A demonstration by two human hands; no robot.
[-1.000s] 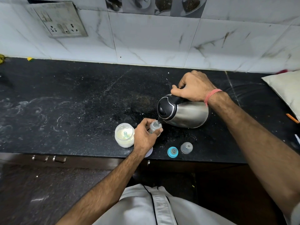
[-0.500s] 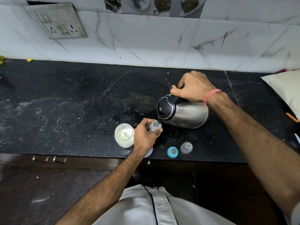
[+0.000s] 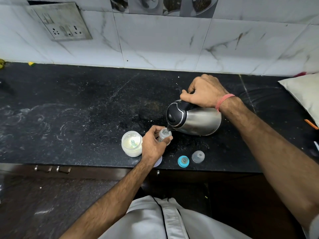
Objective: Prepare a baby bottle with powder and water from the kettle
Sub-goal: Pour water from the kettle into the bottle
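Two hands share the work on the black counter. Farthest left of the task's things stands the open powder jar, near the counter's front edge, a small scoop seemingly resting inside; it looks light and easy to tip if the wrist beside it bumps it.

Just right of the jar, the left hand curls its fingers and thumb round the baby bottle, which stands upright on the counter. The bottle is small, clear and probably light plastic, so it would likely slide or topple under a pour unless held low on the body as it is now, fingers kept clear of the narrow mouth.

To the right, the kettle is tilted steeply, its spout right at the bottle's mouth. It is steel, likely heavy with water and perhaps hot on the body, so the black handle on top is the place to take it. The right hand is wrapped tightly round that handle.

Near the front edge, right of the bottle, lie the blue teat ring and the clear cap, just beside each other.
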